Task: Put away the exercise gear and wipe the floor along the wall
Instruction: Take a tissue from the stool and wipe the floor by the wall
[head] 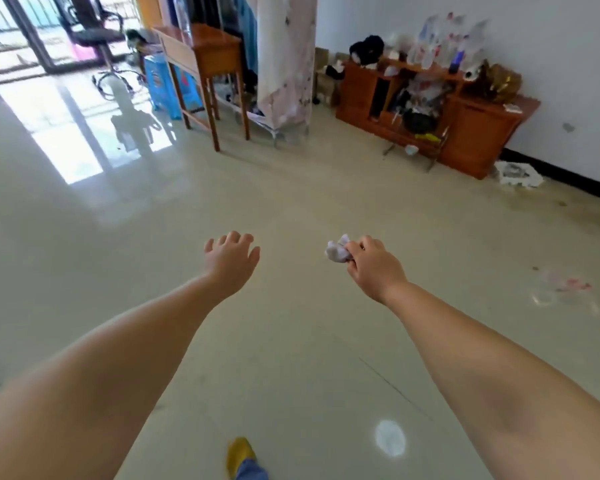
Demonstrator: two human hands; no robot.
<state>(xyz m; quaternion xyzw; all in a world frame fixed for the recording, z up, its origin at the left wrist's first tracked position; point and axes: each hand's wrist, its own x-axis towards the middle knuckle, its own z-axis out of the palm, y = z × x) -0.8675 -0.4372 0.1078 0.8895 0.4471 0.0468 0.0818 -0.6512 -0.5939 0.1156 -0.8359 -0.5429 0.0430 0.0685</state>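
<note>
- Nearest of all, at the bottom edge, a foot in a yellow slipper (240,453) with a blue trouser cuff stands on the floor (291,341), which is glossy and pale.
- Just right of it a round spot of reflected light (390,438) lies on the tiles.
- Both bare forearms reach forward over the floor, well apart from each other.
- Left hand (230,260) is palm down with the fingers loose and spread, holding nothing.
- Right hand (373,263) has its fingers curled round a small crumpled whitish cloth (338,251), which sticks out on the side toward the left hand, held above the floor.
- Farther right, reddish smears (568,284) mark the tiles.
- Beyond those, dark grime (551,204) runs along the black baseboard (561,174) at the foot of the white wall (551,81).
- A crumpled white piece of packing (516,174) lies on the floor against the baseboard, just beside the end of a low wooden cabinet (475,136).
- That cabinet stands against the wall, its shelves cluttered and clear plastic bottles (444,43) standing on top; a black plush thing (366,50) sits on its left end.
- Left of the cabinet hangs a pale fabric wardrobe cover (286,64), and next to it stands a narrow wooden table (201,60).
- Farthest back on the left, a black office chair (97,36) stands by a bright glass door (14,29) whose light glares on the floor.
</note>
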